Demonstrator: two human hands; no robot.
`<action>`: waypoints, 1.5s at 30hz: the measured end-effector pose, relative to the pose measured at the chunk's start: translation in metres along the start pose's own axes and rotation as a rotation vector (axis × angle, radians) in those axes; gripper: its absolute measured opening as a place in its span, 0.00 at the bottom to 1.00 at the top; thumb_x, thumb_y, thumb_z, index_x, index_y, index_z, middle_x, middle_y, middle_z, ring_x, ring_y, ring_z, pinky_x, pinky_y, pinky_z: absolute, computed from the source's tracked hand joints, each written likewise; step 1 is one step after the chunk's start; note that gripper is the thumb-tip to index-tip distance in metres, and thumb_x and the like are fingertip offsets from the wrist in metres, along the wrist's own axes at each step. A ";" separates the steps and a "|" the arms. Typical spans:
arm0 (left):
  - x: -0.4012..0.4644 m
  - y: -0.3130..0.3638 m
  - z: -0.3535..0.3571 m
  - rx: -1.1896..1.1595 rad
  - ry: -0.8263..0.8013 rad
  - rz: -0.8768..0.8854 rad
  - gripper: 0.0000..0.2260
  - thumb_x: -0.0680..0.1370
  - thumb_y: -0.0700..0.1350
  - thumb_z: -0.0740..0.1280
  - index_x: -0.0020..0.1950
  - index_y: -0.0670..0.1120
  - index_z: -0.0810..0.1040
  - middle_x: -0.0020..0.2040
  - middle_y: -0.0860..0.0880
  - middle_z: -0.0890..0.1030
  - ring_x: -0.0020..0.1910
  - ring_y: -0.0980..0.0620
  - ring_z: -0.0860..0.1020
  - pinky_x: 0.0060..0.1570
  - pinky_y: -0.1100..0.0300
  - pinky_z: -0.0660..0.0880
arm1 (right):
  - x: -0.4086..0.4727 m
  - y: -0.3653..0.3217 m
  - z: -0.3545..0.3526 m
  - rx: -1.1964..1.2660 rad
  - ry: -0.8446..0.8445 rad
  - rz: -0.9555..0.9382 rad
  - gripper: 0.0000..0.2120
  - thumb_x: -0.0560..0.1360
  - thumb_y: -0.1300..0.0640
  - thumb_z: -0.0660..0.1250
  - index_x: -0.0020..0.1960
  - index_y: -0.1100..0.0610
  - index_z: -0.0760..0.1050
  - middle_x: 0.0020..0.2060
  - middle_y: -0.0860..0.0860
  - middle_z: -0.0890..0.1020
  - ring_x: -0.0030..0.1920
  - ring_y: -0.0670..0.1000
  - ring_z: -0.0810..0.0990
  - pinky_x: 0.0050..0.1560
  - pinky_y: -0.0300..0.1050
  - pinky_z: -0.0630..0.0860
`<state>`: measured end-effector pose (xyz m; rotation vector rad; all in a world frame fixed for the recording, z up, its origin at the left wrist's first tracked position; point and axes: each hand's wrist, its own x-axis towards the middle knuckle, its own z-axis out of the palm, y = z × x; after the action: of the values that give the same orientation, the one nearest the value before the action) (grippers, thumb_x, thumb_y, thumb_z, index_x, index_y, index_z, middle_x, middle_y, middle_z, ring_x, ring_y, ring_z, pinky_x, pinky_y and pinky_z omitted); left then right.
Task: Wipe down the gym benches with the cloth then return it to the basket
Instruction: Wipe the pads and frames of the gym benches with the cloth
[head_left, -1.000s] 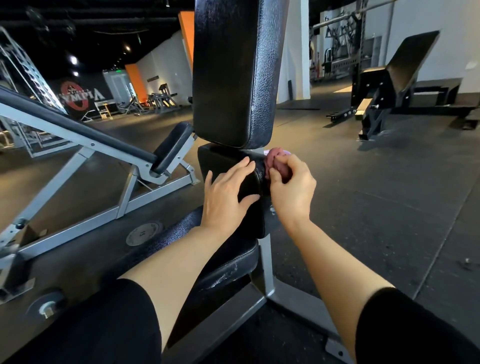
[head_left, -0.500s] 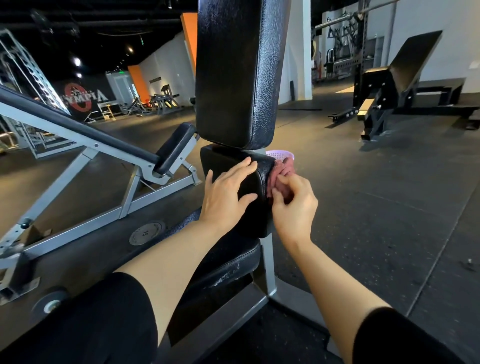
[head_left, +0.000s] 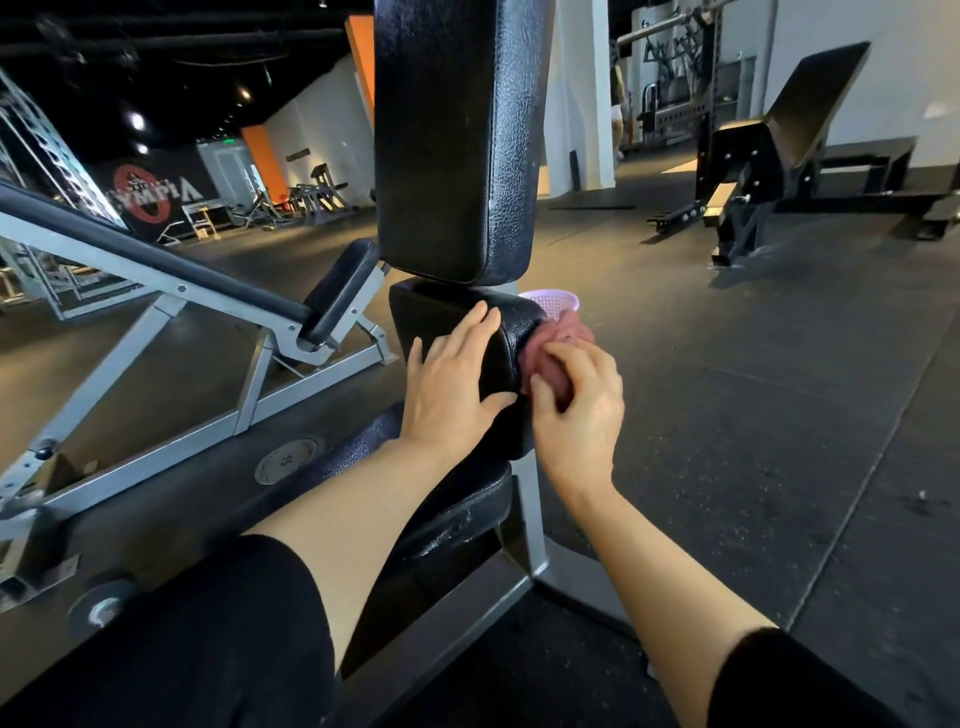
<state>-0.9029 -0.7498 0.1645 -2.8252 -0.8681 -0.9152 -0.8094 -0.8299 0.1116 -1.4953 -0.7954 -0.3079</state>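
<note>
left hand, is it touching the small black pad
Touching. The head view shows the left hand lying flat on the small black pad, fingers over its top edge.

Dark rubber floor (head_left: 727, 415) carries grey-framed benches (head_left: 156, 280), a lilac basket (head_left: 553, 302)

left hand (head_left: 451, 382) lies flat, fingers straight, on the small black pad (head_left: 457, 332) under the upright back pad (head_left: 457, 135). right hand (head_left: 576, 415) grips a bunched pink cloth (head_left: 553, 353) against that pad's right side. lilac mesh basket (head_left: 553, 301) on the floor just behind it. grey-framed incline bench (head_left: 171, 296) at left; black bench (head_left: 779, 150) far right.
</note>
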 end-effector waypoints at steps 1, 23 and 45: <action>-0.001 0.000 0.001 0.009 -0.003 -0.004 0.38 0.73 0.49 0.74 0.78 0.52 0.57 0.79 0.57 0.55 0.71 0.49 0.66 0.74 0.42 0.52 | -0.003 0.000 0.002 0.003 -0.048 -0.055 0.13 0.70 0.67 0.70 0.54 0.60 0.78 0.57 0.55 0.75 0.57 0.53 0.73 0.58 0.41 0.68; -0.064 -0.007 0.051 -0.018 -0.204 0.085 0.42 0.75 0.42 0.70 0.79 0.43 0.45 0.80 0.51 0.41 0.78 0.53 0.50 0.76 0.46 0.50 | -0.023 0.023 -0.006 -0.017 -0.103 -0.011 0.07 0.72 0.66 0.69 0.50 0.59 0.77 0.50 0.49 0.70 0.46 0.45 0.71 0.49 0.35 0.69; -0.067 -0.044 0.069 0.200 -0.139 0.266 0.49 0.70 0.51 0.75 0.79 0.45 0.44 0.80 0.46 0.44 0.79 0.46 0.48 0.75 0.43 0.52 | -0.022 0.045 0.012 -0.009 0.006 0.110 0.06 0.74 0.64 0.67 0.50 0.59 0.78 0.46 0.52 0.73 0.42 0.47 0.73 0.47 0.38 0.72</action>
<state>-0.9339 -0.7319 0.0654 -2.7632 -0.5395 -0.5702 -0.8000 -0.8202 0.0618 -1.5397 -0.7051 -0.2340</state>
